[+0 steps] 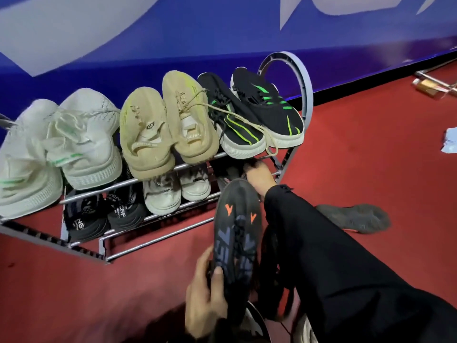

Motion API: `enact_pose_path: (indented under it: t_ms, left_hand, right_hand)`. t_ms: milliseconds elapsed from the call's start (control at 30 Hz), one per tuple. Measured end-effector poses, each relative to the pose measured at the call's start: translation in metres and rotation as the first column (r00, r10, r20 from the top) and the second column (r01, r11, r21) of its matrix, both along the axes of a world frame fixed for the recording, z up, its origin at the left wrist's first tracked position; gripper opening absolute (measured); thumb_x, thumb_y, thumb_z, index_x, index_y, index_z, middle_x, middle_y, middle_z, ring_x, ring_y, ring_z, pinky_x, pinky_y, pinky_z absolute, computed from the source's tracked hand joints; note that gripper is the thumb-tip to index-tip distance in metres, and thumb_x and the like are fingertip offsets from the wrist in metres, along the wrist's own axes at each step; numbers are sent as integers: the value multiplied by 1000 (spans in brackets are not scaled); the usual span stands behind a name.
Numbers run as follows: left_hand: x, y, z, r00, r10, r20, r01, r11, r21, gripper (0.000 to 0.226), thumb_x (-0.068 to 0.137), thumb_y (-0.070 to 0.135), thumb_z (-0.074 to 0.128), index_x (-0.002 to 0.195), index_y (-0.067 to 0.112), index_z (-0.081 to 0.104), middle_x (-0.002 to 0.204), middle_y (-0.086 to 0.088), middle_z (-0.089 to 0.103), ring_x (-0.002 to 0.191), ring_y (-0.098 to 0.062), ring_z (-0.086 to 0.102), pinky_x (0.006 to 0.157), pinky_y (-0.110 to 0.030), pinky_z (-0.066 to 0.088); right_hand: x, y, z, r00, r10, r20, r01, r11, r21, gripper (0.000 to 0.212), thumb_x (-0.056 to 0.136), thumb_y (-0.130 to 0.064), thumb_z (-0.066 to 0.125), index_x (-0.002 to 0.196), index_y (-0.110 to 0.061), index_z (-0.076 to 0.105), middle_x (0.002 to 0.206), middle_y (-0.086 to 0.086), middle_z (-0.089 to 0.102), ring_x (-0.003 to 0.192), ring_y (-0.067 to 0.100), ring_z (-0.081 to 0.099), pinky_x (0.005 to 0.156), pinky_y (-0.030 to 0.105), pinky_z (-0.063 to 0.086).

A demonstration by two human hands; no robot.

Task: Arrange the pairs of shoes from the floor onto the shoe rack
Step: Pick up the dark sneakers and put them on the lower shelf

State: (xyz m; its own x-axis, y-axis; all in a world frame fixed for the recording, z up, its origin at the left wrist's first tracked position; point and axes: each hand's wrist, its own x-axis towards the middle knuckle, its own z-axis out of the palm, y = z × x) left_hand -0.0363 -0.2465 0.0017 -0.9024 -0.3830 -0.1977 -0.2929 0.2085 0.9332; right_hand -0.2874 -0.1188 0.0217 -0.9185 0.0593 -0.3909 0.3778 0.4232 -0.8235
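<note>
Head view: a dark shoe [237,233] with orange marks is gripped at its heel by the left hand's fingers [217,273], toe aimed at the shoe rack [306,95]; whether the right hand [259,179] at the lower shelf is closed cannot be told. "SIGNED" is partly legible on a beige shoe [190,120]. One dark shoe on the floor [353,219] is left.

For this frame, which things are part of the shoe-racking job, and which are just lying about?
Job: shoe rack; dark shoe with orange marks in the left hand; right hand at the lower shelf; dark shoe on the floor.
Lying about: crumpled paper; wooden bits.
</note>
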Motion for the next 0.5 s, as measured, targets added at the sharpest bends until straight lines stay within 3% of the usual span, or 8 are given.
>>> enact_pose_path:
  t_ms: [67,133,200,267,333,400,500]
  left_hand:
    - [0,10,7,1000,-27,-9,27,1000,-7,52,77,57,40,127,58,52,122,29,66,118,-8,60,103,-32,44]
    - [-5,11,9,998,-63,-21,62,998,-25,48,79,55,41,126,60,50,124,33,62,119,-5,58,103,-29,42]
    - [-9,8,7,990,-136,-33,133,989,-59,41,87,44,44,125,58,50,120,36,62,117,2,58,101,-20,41]
    - [-14,11,12,968,-245,-63,239,967,-88,42,91,34,45,126,56,50,120,41,60,115,13,56,95,-7,38]
    - [-22,20,13,953,-294,-73,289,954,-79,40,93,34,43,129,50,51,121,40,60,116,15,54,95,-9,38]
    - [-32,33,14,958,-273,-90,270,962,-46,40,96,33,43,133,45,48,120,39,61,117,10,56,99,-17,40]
    - [-57,48,12,979,-192,-74,193,981,15,39,102,27,41,139,38,45,122,30,60,121,-3,57,103,-28,43]
  right_hand:
    - [3,-1,9,996,77,48,-66,980,-188,14,103,-12,49,100,-17,62,108,5,57,98,14,51,90,27,44]
    - [3,0,21,992,62,109,-17,927,-374,39,106,-5,38,75,-27,49,75,-6,61,66,2,47,72,16,43]
    - [14,13,30,981,-22,193,121,844,-522,47,109,-14,30,64,-23,36,42,-11,45,40,1,34,55,17,36]
    - [34,37,37,947,-201,250,311,767,-561,41,105,-36,46,68,-17,51,46,-4,57,47,8,54,63,27,46]
    - [64,60,30,930,-321,182,368,777,-510,35,98,-45,56,83,-16,68,66,-2,72,65,15,64,69,29,49]
    - [100,77,13,955,-281,92,291,847,-445,44,97,-55,52,99,-16,72,88,2,73,76,19,64,71,30,49]
    - [145,86,-4,990,-83,112,127,864,-488,76,80,-81,48,119,-18,66,86,6,67,67,17,60,62,30,47]
